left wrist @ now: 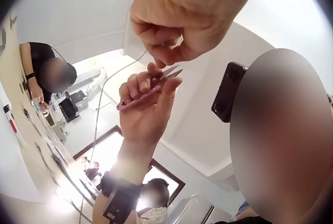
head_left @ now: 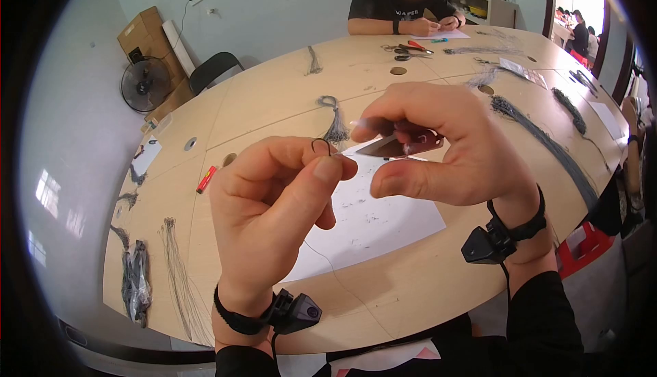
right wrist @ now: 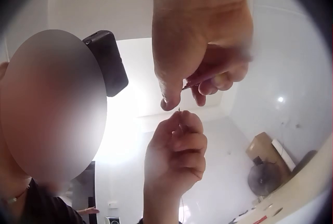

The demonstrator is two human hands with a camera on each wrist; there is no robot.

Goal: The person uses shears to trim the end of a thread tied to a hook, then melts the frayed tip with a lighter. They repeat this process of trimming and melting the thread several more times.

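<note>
My left hand [head_left: 274, 206] pinches a dark fish hook [head_left: 319, 145] between thumb and forefinger, its bend standing above the fingertips. From below that hand a thin fishing line [head_left: 330, 265] trails down over the table. In my right hand [head_left: 465, 144] lies a pair of small snips [head_left: 430, 141] with a pinkish-purple handle [left wrist: 136, 102], gripped by the curled fingers. Its pointed blades [left wrist: 171, 71] stand slightly apart and face the left fingertips. The right thumb is held away from the forefinger. Under both hands lies a white paper sheet [head_left: 383, 230] strewn with small dark bits.
Bundles of snelled line [head_left: 333, 120] lie around the table [head_left: 267, 113], with a long one [head_left: 547, 144] at right. A red marker-like stick [head_left: 206, 179] is at left. Scissors and red-handled pliers [head_left: 419, 47] lie near a person [head_left: 383, 7] seated opposite. A fan [head_left: 145, 84] stands behind.
</note>
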